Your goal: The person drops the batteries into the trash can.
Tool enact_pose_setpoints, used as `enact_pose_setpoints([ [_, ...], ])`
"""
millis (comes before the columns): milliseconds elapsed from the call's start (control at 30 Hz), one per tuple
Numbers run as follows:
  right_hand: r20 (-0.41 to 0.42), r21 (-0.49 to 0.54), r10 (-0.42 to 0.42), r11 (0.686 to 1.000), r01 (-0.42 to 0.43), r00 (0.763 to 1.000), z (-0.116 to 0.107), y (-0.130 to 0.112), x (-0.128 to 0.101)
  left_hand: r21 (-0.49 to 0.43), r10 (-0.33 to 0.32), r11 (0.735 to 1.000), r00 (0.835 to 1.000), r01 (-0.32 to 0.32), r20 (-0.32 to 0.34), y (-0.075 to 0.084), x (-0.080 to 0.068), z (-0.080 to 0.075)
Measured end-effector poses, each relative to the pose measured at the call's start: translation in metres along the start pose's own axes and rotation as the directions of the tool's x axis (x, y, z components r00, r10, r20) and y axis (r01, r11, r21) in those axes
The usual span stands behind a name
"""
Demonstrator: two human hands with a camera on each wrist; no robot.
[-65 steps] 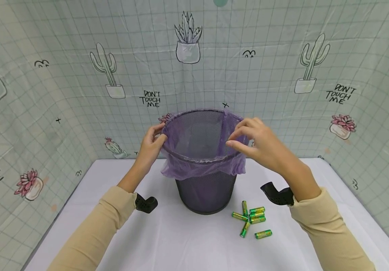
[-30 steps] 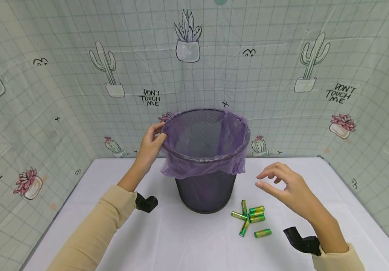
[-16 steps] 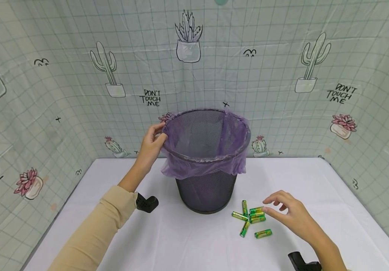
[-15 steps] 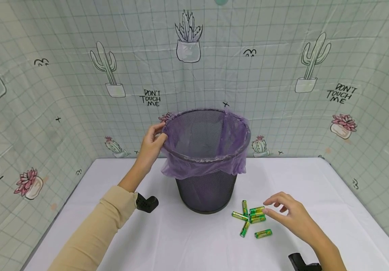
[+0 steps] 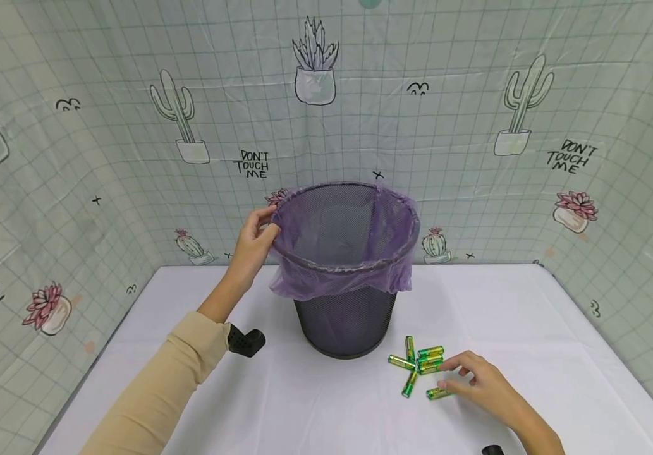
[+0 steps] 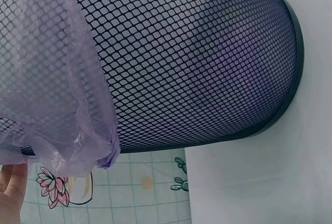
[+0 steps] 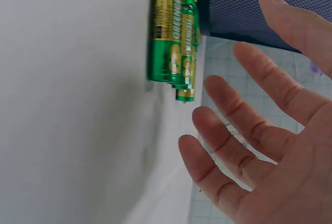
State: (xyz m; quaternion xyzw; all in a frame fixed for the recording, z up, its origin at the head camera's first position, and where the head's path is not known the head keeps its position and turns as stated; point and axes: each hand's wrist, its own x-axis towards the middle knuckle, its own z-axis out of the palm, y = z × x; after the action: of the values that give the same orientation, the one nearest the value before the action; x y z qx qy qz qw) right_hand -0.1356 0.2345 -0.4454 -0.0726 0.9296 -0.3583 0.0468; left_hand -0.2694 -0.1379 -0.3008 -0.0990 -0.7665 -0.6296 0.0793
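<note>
A black mesh bin (image 5: 346, 319) stands on the white table, lined with a purple bag (image 5: 337, 278) folded over its rim. My left hand (image 5: 253, 243) grips the bag and rim on the bin's left side; the left wrist view shows the mesh wall (image 6: 197, 63), the bag's overhang (image 6: 52, 94) and only an edge of that hand. Several green and gold batteries (image 5: 421, 364) lie right of the bin's base. My right hand (image 5: 452, 376) hovers low over them, fingers spread, tips at the nearest battery (image 5: 434, 394). The right wrist view shows the spread fingers (image 7: 244, 130) apart from the batteries (image 7: 168, 37).
The white table (image 5: 303, 404) is closed in on three sides by a cactus-print curtain (image 5: 104, 158). A black wrist mount (image 5: 244, 341) sticks out under my left sleeve.
My right hand has let go of the bin's right rim and come down to the batteries on the table. My left hand has stayed on the left rim.
</note>
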Motion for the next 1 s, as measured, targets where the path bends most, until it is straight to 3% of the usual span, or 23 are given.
enact_pose_setpoints([
  [100, 0.042, 0.014, 0.005, 1.000, -0.006, 0.999, 0.003, 0.004, -0.001, -0.003, 0.000, 1.000, 1.000, 0.000, 0.001, 0.000, 0.000, 0.000],
  [333, 0.080, 0.022, -0.100, 0.995, 0.099, 0.992, 0.012, 0.015, -0.002, -0.008, -0.008, 1.000, 1.000, 0.008, 0.000, 0.001, -0.001, 0.000],
  [600, 0.085, 0.022, -0.010, 1.000, 0.008, 0.996, 0.019, 0.014, -0.002, 0.000, -0.008, 1.000, 1.000, 0.008, 0.003, -0.001, 0.000, 0.001],
  [1000, 0.032, -0.079, 0.003, 0.997, -0.001, 0.999, 0.024, 0.009, -0.001, 0.006, -0.006, 1.000, 1.000, 0.006, 0.002, 0.000, -0.001, 0.000],
])
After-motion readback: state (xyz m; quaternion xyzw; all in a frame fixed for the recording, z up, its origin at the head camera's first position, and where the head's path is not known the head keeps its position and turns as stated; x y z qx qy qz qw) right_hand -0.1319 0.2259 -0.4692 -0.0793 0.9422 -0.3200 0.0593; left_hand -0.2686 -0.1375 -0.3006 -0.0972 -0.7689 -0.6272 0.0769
